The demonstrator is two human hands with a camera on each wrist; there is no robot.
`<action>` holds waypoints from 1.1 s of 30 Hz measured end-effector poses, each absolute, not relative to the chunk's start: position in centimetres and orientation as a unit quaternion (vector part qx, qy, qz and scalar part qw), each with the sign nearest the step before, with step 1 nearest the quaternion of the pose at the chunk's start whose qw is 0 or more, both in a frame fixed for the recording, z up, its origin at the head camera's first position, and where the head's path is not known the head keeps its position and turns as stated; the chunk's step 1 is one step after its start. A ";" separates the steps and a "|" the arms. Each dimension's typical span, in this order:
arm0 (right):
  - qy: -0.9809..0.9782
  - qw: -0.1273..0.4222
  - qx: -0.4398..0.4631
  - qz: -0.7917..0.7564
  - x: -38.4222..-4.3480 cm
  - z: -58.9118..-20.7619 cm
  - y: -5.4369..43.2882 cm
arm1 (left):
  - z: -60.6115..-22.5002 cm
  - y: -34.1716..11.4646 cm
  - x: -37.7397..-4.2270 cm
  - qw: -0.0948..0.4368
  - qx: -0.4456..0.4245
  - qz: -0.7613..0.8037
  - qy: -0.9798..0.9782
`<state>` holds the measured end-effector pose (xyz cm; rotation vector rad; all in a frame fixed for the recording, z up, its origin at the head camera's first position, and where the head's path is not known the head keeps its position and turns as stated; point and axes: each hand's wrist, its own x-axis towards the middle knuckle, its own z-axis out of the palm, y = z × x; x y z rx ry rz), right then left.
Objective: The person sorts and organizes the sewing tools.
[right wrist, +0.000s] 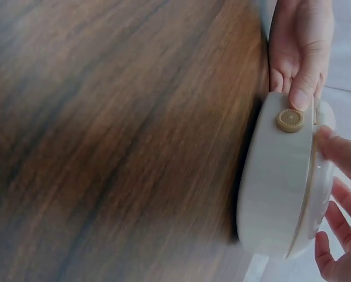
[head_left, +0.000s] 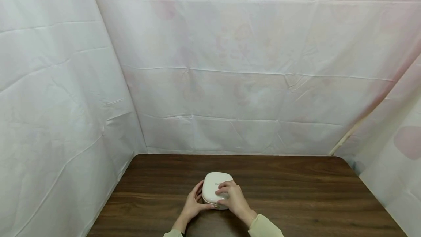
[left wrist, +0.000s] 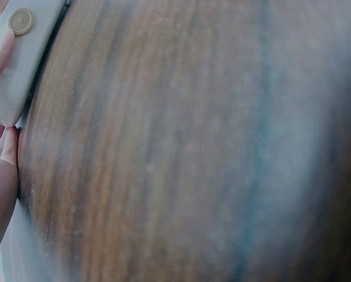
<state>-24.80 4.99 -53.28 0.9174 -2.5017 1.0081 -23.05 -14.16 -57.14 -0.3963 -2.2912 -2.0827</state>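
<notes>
A white, rounded-square lidded box (head_left: 211,183) with faint lettering on its lid sits on the table. In the right wrist view a seam runs around its side, and a small gold knob (right wrist: 290,119) juts from the front face. My left hand (head_left: 193,204) grips the box's left side, its thumb laid along the front beside the knob. My right hand (head_left: 235,197) reaches over the lid with bent fingers, the thumb at the front seam. Those fingers partly cover the lid. The left wrist view catches only one end of the box (left wrist: 37,64).
The dark wood-grain table (head_left: 306,193) has rounded far corners. Pale, creased cloth (head_left: 230,94) hangs behind it and on both sides. Light sleeves (head_left: 264,226) show at the bottom edge of the head view.
</notes>
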 end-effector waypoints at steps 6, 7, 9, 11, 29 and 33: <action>-0.866 0.159 0.322 0.349 -24.6 -53.4 5.2 | -58.2 -14.1 -23.6 0.011 -0.128 -0.674 -0.728; -0.866 0.161 0.322 0.348 -24.6 -53.4 5.2 | -58.6 -14.2 -23.8 0.012 -0.128 -0.674 -0.728; -0.865 0.161 0.322 0.349 -24.5 -53.4 5.3 | -59.3 -14.2 -24.1 0.014 -0.129 -0.672 -0.729; -0.865 0.156 0.322 0.353 -24.5 -53.3 5.4 | -59.8 -14.3 -24.4 0.016 -0.129 -0.669 -0.732; -0.879 0.123 0.244 0.390 -24.4 -53.4 10.4 | -59.3 -15.6 -23.8 0.012 -0.144 -0.604 -0.784; -0.892 0.115 0.214 0.381 -24.3 -53.3 12.0 | -59.1 -16.1 -23.6 0.022 -0.155 -0.570 -0.807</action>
